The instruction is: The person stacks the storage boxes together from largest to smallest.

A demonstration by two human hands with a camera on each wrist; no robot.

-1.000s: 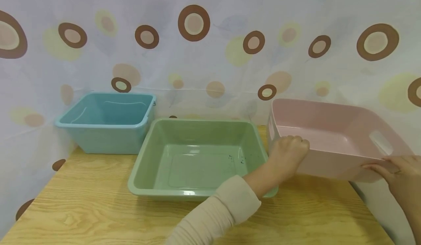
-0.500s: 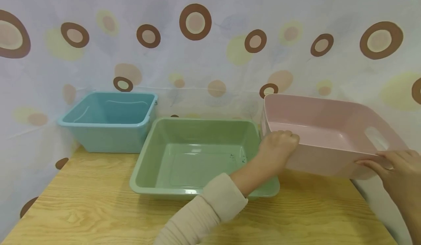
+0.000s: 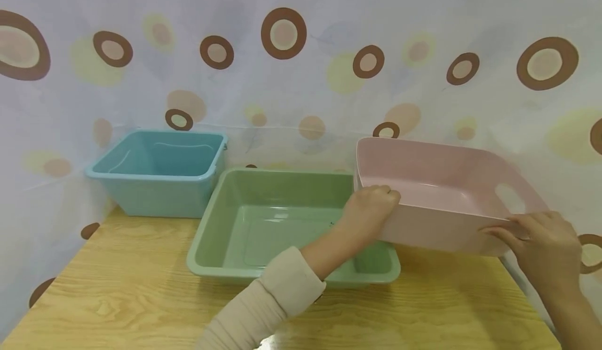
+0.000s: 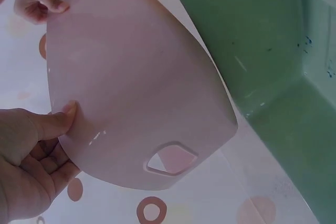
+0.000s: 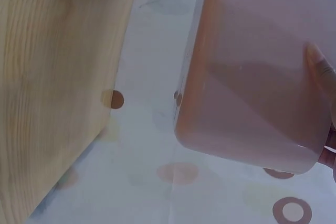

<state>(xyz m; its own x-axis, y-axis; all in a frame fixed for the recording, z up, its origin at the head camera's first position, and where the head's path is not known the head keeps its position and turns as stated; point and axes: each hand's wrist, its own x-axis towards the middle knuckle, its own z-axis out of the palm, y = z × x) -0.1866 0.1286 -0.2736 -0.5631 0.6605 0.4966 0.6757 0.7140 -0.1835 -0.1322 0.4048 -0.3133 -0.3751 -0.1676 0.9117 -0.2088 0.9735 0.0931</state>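
Your left hand [image 3: 369,209] and right hand [image 3: 543,240], fingers [image 4: 63,175] pinching the near wall of the pink bin [image 3: 432,225] well apart, presumably for balance, hold it by the right end of the green basin [image 3: 230,273].

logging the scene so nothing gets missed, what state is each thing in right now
Pink bin: held up, tilted, open-topped
Green basin: upright on the table, open-topped, dark specks inside
Blue tub: upright, open-topped, floor hidden
Left hand: gripping pink bin's near rim
Right hand: gripping same rim, farther right
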